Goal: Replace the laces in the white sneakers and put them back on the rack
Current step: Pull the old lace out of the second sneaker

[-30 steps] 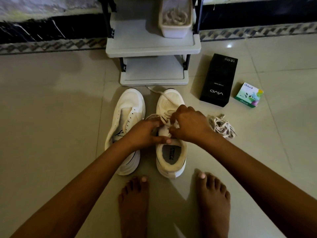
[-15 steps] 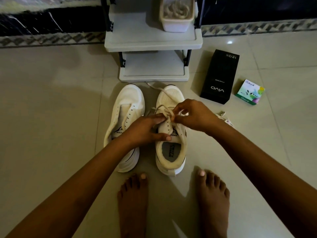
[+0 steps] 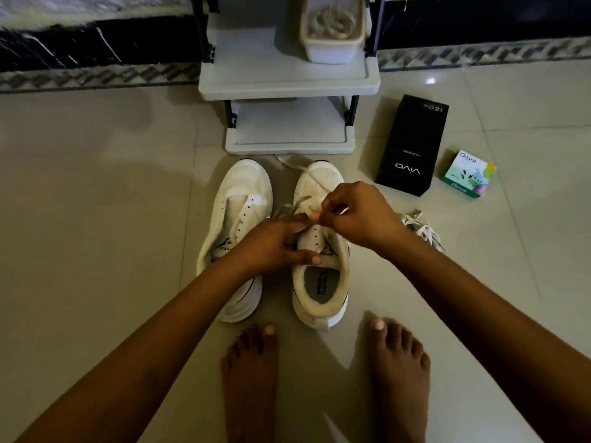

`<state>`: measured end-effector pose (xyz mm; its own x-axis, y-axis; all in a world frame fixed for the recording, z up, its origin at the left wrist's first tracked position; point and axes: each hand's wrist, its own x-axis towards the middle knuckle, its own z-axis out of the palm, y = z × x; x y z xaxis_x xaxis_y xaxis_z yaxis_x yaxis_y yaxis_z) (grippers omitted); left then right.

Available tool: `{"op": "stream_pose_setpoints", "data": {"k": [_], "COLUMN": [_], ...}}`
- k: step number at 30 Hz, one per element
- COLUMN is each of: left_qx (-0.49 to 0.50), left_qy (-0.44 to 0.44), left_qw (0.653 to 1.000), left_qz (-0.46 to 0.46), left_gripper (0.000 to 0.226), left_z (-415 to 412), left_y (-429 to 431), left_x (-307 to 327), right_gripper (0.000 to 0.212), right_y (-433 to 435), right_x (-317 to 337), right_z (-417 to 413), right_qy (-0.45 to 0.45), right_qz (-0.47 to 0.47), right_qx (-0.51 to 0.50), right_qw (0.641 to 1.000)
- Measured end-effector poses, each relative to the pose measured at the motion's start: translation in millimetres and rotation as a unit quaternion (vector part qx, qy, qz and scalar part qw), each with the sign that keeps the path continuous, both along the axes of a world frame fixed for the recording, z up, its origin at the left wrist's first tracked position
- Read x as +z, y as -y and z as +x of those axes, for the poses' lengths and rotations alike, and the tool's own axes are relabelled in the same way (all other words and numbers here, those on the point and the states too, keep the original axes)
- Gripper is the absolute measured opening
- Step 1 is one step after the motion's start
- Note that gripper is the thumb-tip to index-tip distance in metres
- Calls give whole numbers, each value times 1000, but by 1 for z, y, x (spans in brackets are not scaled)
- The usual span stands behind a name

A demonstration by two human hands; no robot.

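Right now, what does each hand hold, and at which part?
The right hand pinches the lace near its tip. The left hand grips the sneaker on the right at its eyelet flap, thumb across the tongue.

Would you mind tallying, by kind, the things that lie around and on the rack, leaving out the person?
White sneakers: 2, the left sneaker and the right sneaker
Boxes: 2, the black box and the small green box
Plastic tub: 1
Lace bundle on the floor: 1
Lace in hand: 1
Total: 7
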<state>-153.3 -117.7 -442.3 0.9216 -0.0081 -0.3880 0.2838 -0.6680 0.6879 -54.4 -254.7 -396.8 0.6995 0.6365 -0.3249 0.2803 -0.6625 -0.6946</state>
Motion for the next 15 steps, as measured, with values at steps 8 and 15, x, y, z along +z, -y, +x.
{"op": "stream_pose_setpoints", "data": {"k": [8,15], "left_qx": [16,-4], "left_qy": [-2,4], "left_qw": [1000,1000], "left_qz": [-7,20], "left_gripper": [62,66], "left_z": [0,1], "left_y": [2,0], "left_x": [3,-2], "right_gripper": [53,32], "right_y": [1,-3], "right_x": [-13,-15], "right_z": [-12,-14], "right_qy": [68,239], "right_qz": [-161,-210], "right_qx": [105,100], "right_qw": [979,943]}}
